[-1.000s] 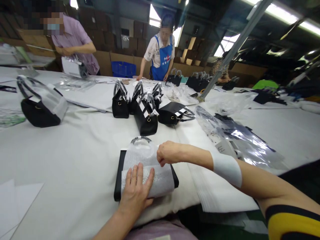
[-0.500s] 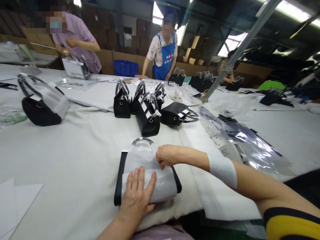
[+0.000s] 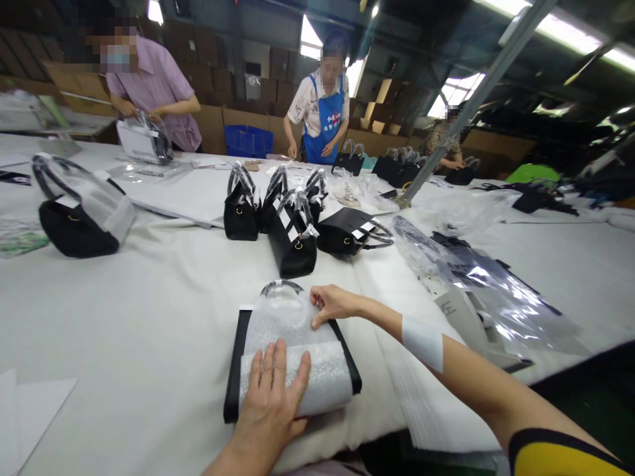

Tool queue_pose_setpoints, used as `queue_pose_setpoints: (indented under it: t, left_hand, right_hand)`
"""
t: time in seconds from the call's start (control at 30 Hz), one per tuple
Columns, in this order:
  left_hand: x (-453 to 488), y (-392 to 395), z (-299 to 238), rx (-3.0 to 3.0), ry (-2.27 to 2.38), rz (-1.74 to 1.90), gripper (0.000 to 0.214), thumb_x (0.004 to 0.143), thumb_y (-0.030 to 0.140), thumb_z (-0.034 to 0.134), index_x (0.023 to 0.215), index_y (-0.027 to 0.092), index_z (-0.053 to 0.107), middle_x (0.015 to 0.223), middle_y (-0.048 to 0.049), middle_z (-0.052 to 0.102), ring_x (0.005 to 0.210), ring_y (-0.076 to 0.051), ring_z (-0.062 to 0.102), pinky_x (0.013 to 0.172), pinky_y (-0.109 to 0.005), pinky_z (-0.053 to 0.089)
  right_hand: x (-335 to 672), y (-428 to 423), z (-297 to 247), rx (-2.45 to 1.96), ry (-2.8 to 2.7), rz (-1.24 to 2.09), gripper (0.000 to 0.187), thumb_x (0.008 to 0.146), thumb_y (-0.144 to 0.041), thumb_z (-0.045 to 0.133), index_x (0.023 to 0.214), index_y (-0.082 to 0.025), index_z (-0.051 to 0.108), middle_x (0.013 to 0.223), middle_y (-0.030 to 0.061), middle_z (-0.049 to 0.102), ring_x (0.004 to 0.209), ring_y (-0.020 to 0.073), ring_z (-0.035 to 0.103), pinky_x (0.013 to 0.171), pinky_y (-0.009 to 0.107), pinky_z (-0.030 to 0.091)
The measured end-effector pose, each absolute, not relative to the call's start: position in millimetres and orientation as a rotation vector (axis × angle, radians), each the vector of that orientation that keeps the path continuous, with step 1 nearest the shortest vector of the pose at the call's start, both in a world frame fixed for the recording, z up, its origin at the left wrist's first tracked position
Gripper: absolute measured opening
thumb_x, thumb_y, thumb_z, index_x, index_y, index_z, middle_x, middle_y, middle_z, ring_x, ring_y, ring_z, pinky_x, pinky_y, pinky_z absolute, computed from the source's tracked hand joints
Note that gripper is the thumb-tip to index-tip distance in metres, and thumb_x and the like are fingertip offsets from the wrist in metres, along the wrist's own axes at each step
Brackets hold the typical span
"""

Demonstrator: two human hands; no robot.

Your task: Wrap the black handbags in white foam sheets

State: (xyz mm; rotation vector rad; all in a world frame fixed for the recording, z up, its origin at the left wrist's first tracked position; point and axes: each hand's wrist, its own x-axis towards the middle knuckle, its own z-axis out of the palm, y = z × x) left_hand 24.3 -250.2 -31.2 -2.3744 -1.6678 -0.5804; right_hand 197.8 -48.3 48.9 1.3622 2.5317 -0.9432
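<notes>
A black handbag (image 3: 233, 370) lies flat on the white table in front of me, covered by a sheet of white foam wrap (image 3: 327, 377). My left hand (image 3: 272, 396) lies flat on the foam, fingers stretched out, pressing it down. My right hand (image 3: 331, 304) pinches the foam's upper right edge beside the bag's wrapped handle (image 3: 280, 287).
Several upright black handbags (image 3: 292, 244) with wrapped handles stand further back, one more (image 3: 74, 225) at the far left. Clear plastic bags (image 3: 476, 277) lie to the right, a stack of white sheets (image 3: 421, 403) at my right forearm. Two people (image 3: 322, 106) work across the table.
My right hand has slid a little up and away along the foam's edge. My left hand stays flat on the foam. The camera view shifted slightly.
</notes>
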Motion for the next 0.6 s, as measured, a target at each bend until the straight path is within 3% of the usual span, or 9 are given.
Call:
queue_pose_setpoints:
  t: [0.07, 0.13, 0.27, 0.43, 0.6]
  left_hand:
    - [22.9, -250.1, -30.3, -2.392, -1.625, -0.564, 0.117, 0.048, 0.071, 0.076, 0.146, 0.029, 0.028, 0.143, -0.0222, 0.043, 0.126, -0.043, 0.046, 0.101, -0.057, 0.04]
    - [22.5, -250.5, -29.3, -2.397, -1.62, -0.546, 0.118, 0.048, 0.071, 0.076, 0.146, 0.029, 0.027, 0.143, -0.0233, 0.042, 0.126, -0.043, 0.046, 0.101, -0.057, 0.04]
    - [25.1, -250.4, -28.8, -2.386, -1.673, -0.525, 0.117, 0.047, 0.067, 0.079, 0.145, 0.029, 0.028, 0.144, -0.0247, 0.04, 0.129, -0.044, 0.042, 0.105, -0.058, 0.036]
    - [18.2, -248.8, -28.8, -2.422, -1.545, -0.505, 0.105, 0.058, 0.069, 0.071, 0.143, 0.019, 0.035, 0.143, -0.0266, 0.041, 0.13, -0.043, 0.042, 0.104, -0.055, 0.039]
    - [-21.9, -258.0, -24.8, -2.415, -1.469, -0.431, 0.069, 0.08, 0.041, 0.06, 0.139, 0.009, 0.04, 0.146, -0.0154, 0.043, 0.135, -0.028, 0.038, 0.113, -0.047, 0.029]
  right_hand:
    - [201.6, -62.1, 44.8, 1.755, 2.621, -1.181, 0.044, 0.071, -0.046, 0.071, 0.102, -0.021, 0.053, 0.08, -0.0011, 0.062, 0.072, 0.0163, 0.058, 0.067, 0.027, 0.044]
    - [196.5, -85.4, 43.5, 2.163, 2.685, -1.476, 0.043, 0.084, -0.051, 0.055, 0.115, -0.023, 0.047, 0.101, 0.0047, 0.064, 0.09, 0.018, 0.061, 0.08, 0.031, 0.047]
    - [163.3, -133.1, 35.4, 2.515, 2.469, -1.969, 0.059, 0.089, -0.062, 0.039, 0.136, -0.028, 0.031, 0.136, 0.0098, 0.049, 0.127, 0.0227, 0.047, 0.105, 0.041, 0.037]
    - [132.6, -153.4, 11.1, 2.553, 2.5, -1.75, 0.073, 0.09, -0.066, 0.029, 0.148, -0.024, 0.015, 0.154, 0.009, 0.026, 0.143, 0.0235, 0.023, 0.117, 0.045, 0.018]
    - [133.6, -149.2, 6.3, 2.388, 2.62, -1.536, 0.071, 0.093, -0.064, 0.023, 0.149, -0.022, 0.016, 0.156, 0.0066, 0.022, 0.144, 0.0228, 0.02, 0.119, 0.045, 0.013]
